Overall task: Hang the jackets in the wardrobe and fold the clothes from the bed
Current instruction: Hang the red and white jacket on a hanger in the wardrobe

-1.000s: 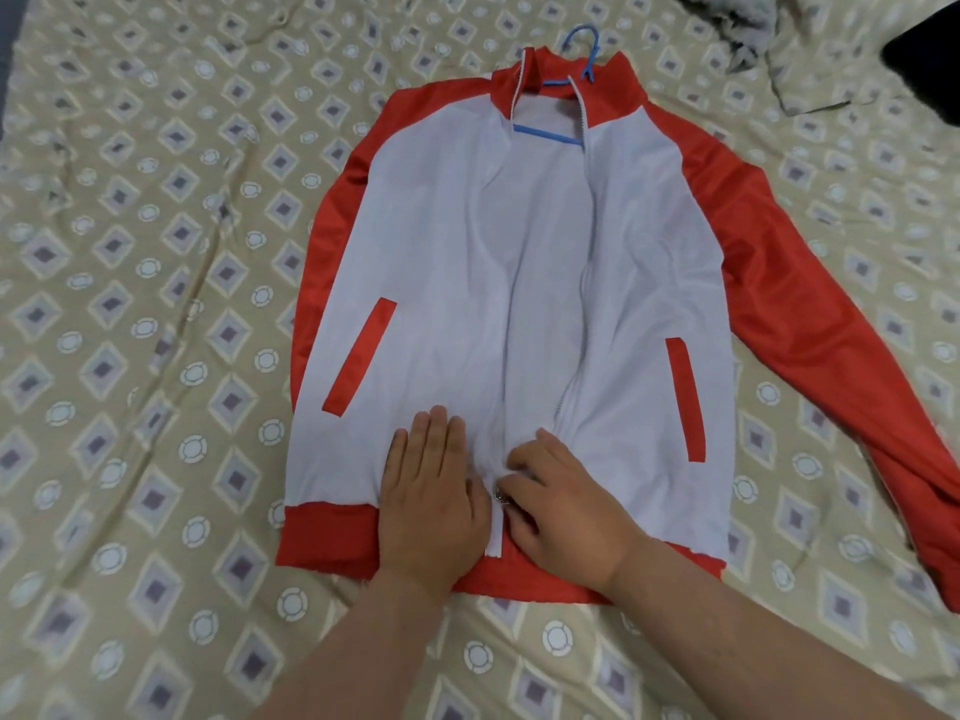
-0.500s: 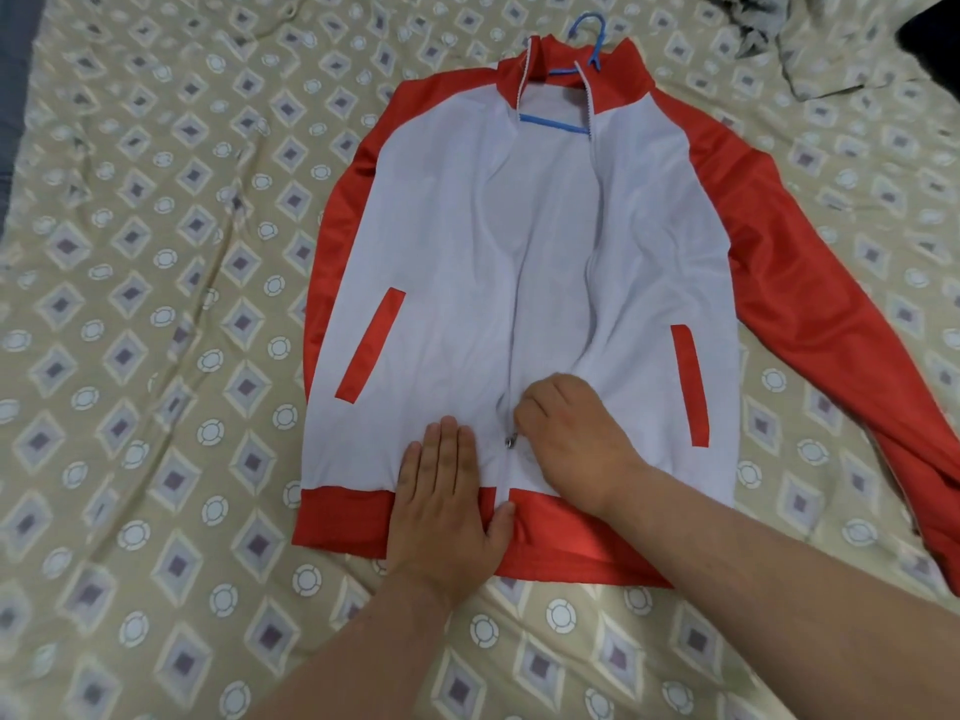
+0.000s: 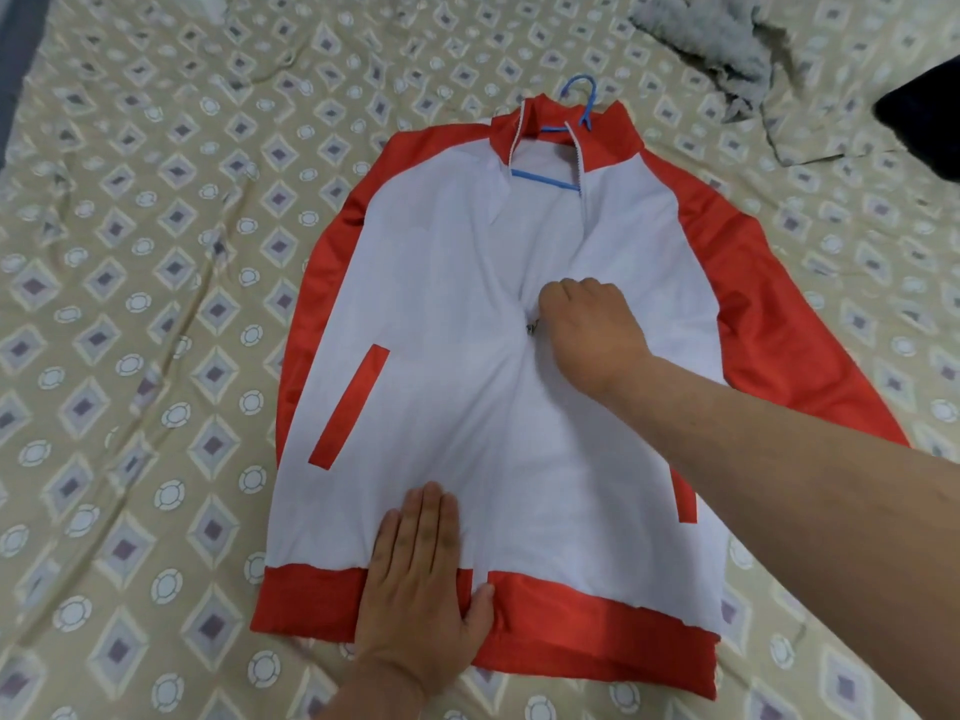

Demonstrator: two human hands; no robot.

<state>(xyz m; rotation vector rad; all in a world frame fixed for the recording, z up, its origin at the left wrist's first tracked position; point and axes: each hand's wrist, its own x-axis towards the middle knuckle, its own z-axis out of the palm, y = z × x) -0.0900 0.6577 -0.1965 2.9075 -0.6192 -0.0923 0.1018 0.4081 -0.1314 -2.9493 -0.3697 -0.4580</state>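
A white jacket (image 3: 431, 314) with red sleeves, collar and hem lies face up on the bed, with a blue hanger (image 3: 579, 109) inside its collar. My left hand (image 3: 421, 589) lies flat with straight fingers on the red hem near the zip's lower end. My right hand (image 3: 587, 330) pinches the metal zipper pull (image 3: 531, 327) about halfway up the front. The zip is closed below the pull and open above it. The jacket's right sleeve is partly hidden behind my right forearm.
The bed is covered by a beige sheet (image 3: 130, 304) with a diamond pattern. A grey fuzzy garment (image 3: 711, 39) lies crumpled at the top right, and a dark object (image 3: 924, 122) sits at the right edge.
My right hand has drawn the zipper pull up from the hem to mid-chest, closing the lower front. My left hand has stayed pressed on the hem.
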